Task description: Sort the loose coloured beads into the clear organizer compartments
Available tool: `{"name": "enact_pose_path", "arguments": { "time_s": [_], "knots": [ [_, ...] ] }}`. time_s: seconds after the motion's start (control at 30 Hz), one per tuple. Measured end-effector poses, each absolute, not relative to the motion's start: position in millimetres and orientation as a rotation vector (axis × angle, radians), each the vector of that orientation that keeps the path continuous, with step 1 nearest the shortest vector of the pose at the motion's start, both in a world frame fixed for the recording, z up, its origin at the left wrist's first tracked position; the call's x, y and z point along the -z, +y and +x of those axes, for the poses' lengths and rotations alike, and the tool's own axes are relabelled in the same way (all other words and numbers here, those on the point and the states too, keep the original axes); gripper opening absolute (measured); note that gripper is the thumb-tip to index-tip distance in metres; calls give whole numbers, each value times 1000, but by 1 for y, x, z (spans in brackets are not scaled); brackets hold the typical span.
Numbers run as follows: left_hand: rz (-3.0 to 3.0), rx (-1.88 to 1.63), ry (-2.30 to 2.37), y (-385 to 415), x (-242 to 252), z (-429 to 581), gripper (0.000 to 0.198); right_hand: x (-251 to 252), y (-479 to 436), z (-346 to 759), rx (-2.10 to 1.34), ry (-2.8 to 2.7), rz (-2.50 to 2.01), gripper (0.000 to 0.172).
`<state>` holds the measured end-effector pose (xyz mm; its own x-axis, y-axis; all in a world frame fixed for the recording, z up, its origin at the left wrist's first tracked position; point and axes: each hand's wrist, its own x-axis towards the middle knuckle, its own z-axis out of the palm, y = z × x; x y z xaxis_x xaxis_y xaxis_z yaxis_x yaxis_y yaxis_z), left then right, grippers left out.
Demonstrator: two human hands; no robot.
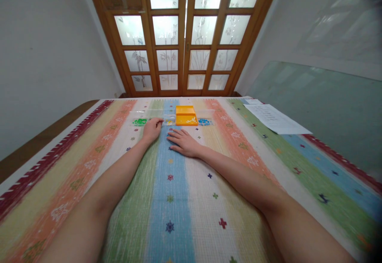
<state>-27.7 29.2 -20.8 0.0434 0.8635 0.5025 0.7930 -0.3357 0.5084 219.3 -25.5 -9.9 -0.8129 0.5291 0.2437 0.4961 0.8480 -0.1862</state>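
Forearms (119,177) over striped tablecloth (170,193). R hand (185,143) palm-down, fingers spread; L hand (151,131) curled btwn green pcs (139,122) & yellow box (185,110), can't tell if gripping.

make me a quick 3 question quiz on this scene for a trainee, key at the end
1. Which hand is nearer the green pieces?
2. True or false: the right hand is inside the yellow box.
3. The small pieces in the yellow box are mostly:
a) red
b) white
c) black

Key:
1. The left hand.
2. False: the right hand is palm down over the tablecloth, outside the box.
3. b
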Motion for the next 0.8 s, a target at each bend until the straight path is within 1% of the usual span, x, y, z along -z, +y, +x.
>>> {"name": "enact_pose_path", "arguments": {
  "time_s": [0.27, 0.53, 0.8],
  "knots": [
    [2237, -1171, 1734, 30, 23, -23, 31, 15, -24, 216, -129, -2794, -745, 57],
    [2296, -1100, 1689, 22, 20, -19, 30, 14, -23, 215, -102, -2702, -722, 46],
    [2327, -1057, 1675, 17, 18, -14, 30, 14, -23, 214, -48, -2678, -758, 42]
  ]
}}
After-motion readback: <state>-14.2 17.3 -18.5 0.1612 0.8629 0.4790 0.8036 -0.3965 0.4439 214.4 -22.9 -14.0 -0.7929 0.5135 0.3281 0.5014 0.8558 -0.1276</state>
